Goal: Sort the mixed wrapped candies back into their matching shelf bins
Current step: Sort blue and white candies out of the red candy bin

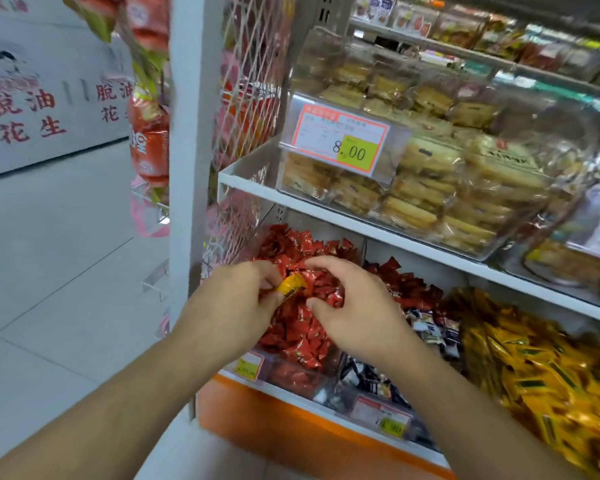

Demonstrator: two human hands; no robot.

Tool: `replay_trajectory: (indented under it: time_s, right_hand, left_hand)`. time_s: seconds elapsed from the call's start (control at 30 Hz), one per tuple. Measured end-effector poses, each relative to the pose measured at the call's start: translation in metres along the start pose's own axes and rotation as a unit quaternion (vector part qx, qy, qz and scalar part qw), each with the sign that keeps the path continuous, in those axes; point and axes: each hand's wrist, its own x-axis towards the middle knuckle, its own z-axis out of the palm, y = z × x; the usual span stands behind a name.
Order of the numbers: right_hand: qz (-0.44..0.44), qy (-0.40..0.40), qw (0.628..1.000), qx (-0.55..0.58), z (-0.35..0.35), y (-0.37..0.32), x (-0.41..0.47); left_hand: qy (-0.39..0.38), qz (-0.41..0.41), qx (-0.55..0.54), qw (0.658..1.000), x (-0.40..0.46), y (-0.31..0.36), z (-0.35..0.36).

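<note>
One stray yellow candy (290, 284) pinched in left hand (238, 303) over red candy bin (293, 327); yellow bin (534, 358) sits far right, nearer the loosely curled right hand (355, 306).

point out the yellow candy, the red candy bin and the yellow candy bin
yellow candy (290, 285): head view, wrapper's middle
red candy bin (293, 370): head view, clear front wall
yellow candy bin (534, 362): head view, heaped yellow wrappers

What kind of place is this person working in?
Most likely a small grocery or snack shop: shelf bins heaped with red candies and yellow candies, a price tag reading 8.00, and packaged biscuits above.
</note>
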Motion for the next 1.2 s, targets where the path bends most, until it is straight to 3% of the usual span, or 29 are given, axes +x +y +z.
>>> replay_trajectory:
  time_s: [0.07, 0.17, 0.3, 0.47, 0.57, 0.73, 0.87, 1.07, 1.2]
  right_hand:
    - [-0.009, 0.009, 1.000, 0.024, -0.002, -0.001, -0.011]
    - [0.014, 0.011, 0.992, 0.124, -0.006, -0.002, -0.037]
    - [0.027, 0.063, 0.994, 0.080, -0.009, 0.012, -0.076]
    - [0.044, 0.125, 0.988, 0.080, -0.031, 0.043, -0.109]
    - [0.099, 0.153, 0.981, 0.064, -0.053, 0.061, -0.118]
    - [0.240, 0.245, 0.932, -0.118, -0.113, 0.115, -0.119]
    - [0.316, 0.193, 0.911, -0.182, -0.129, 0.147, -0.113]
    - [0.248, 0.180, 0.942, -0.139, -0.108, 0.115, -0.101]
    - [0.157, 0.141, 0.968, -0.134, -0.080, 0.080, -0.089]
  left_hand:
    - [-0.017, -0.010, -0.093, 0.995, -0.003, 0.011, -0.001]
    - [-0.054, -0.048, -0.280, 0.957, -0.014, 0.035, -0.002]
    - [-0.063, -0.075, -0.337, 0.937, -0.028, 0.065, 0.017]
    - [-0.177, -0.096, -0.414, 0.888, -0.046, 0.103, 0.049]
    - [-0.210, -0.061, -0.392, 0.894, -0.048, 0.115, 0.055]
    - [-0.197, -0.028, -0.335, 0.921, -0.040, 0.111, 0.057]
    - [-0.188, 0.003, -0.300, 0.935, -0.038, 0.103, 0.058]
    - [-0.109, 0.050, -0.236, 0.964, -0.026, 0.085, 0.038]
    - [-0.014, 0.114, -0.036, 0.993, -0.012, 0.044, 0.011]
